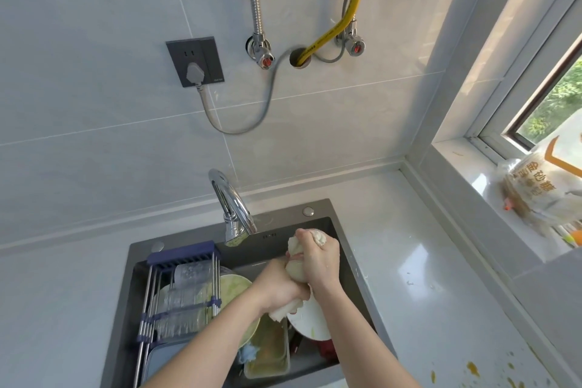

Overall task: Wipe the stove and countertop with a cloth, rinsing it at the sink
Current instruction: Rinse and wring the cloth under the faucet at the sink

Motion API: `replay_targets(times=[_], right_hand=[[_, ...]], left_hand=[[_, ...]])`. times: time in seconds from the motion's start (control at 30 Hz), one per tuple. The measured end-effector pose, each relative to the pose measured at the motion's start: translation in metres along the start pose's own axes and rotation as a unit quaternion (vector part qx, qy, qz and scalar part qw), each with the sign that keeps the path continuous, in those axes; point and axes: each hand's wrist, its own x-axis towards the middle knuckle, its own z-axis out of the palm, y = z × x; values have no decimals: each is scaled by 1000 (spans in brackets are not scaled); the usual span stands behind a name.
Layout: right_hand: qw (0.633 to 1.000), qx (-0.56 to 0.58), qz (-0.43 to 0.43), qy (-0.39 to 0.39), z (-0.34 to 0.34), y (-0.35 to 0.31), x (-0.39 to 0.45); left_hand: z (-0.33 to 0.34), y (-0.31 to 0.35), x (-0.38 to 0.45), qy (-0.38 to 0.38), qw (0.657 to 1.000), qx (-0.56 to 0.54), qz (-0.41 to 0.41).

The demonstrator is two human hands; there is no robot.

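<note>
Risk: drips/splash | white bunched cloth [297, 264] twisted over dark grey sink [352, 264], both fists clamped on it: right hand [319, 257] up top, left hand [278, 288] below | runoff lands on dirty white plate [310, 318] & spatters counter; orange stains [472, 368] on counter not yet wiped.

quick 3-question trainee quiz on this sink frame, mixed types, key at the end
1. True or false: both hands grip the cloth above the sink.
2. What lies on the countertop at bottom right? A) yellow-orange spots B) a knife C) a sponge
3. Fill in: the rack holding glassware spans the sink's ____ side.

Key: 1 true: left hand and right hand wring it, with no water visibly running from the faucet. 2 A. 3 left.
</note>
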Motion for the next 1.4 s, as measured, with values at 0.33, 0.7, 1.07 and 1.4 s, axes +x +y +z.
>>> replay_targets(times=[0.33,0.7,1.07,1.4], right_hand=[[953,213,215,18,-19,-3,13],[948,277,156,33,-14,-9,0],[908,238,199,-282,-65,-6,12],[841,-262,147,-450,-67,-38,3]], left_hand=[[25,-32,2,207,948,230,74],[13,-21,14,256,921,271,115],[-28,-20,14,204,841,412,285],[-44,6,13,156,676,624,361]])
